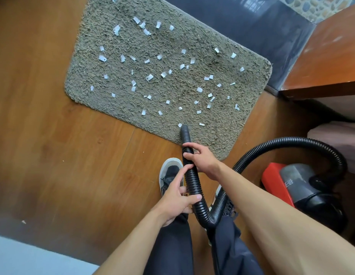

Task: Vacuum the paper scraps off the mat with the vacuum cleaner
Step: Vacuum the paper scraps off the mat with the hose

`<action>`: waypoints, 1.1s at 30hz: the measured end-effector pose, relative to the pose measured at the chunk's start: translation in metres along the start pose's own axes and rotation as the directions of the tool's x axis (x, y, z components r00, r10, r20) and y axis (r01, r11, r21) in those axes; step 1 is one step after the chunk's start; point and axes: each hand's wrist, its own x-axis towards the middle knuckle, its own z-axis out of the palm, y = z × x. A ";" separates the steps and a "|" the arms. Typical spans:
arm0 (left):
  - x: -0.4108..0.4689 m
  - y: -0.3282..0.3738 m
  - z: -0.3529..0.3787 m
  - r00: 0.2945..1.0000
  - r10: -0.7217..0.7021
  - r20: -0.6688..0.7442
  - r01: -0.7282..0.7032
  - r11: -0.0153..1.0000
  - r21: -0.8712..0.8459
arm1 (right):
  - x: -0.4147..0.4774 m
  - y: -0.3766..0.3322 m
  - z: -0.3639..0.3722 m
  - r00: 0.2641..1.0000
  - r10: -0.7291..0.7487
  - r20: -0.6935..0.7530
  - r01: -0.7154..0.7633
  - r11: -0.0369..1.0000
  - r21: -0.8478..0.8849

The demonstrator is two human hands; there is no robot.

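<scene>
Nearest the camera, dark trousers (172, 251) and two bare forearms reach down over the wooden floor (63, 155), and a pale blue surface (23, 255) fills the lower left corner. The left hand (178, 197) holds the black ribbed hose (194, 187) low down, thumb laid across its front and forefinger stretched up along it, above a dark shoe (170, 173). Just beyond it the right hand (200, 159) grips the same hose, fingers curled round it from the right. Below the hands the hose bends back in a tight U between the legs, then arches off to the right and down into the red and grey vacuum cleaner (291, 183), which sits on the floor beside the person's right leg. The smooth nozzle (185, 132) at the hose's far end rests on the near edge of the shaggy grey mat (162, 36), its tip touching or just beside one white scrap (180, 125) (which of the two I cannot tell). The paper scraps (149, 77) lie scattered over nearly the whole mat, and one stray piece (23, 221) lies on the bare floor far to the left. A reddish wooden counter (327, 62) juts in at the right, close to the mat's right corner, and dark tiles (242, 26) lie beyond the mat's far edge
</scene>
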 end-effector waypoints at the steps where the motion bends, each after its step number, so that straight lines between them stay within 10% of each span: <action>1: -0.001 -0.001 0.000 1.000 0.001 -0.002 -0.001 1.000 -0.002 | 0.000 0.000 0.002 1.000 0.003 0.009 -0.003 1.000 -0.010; 33: 0.020 0.011 0.034 0.999 0.053 0.006 -0.053 0.989 0.138 | 0.004 0.018 -0.039 0.979 -0.150 -0.135 0.161 0.984 0.071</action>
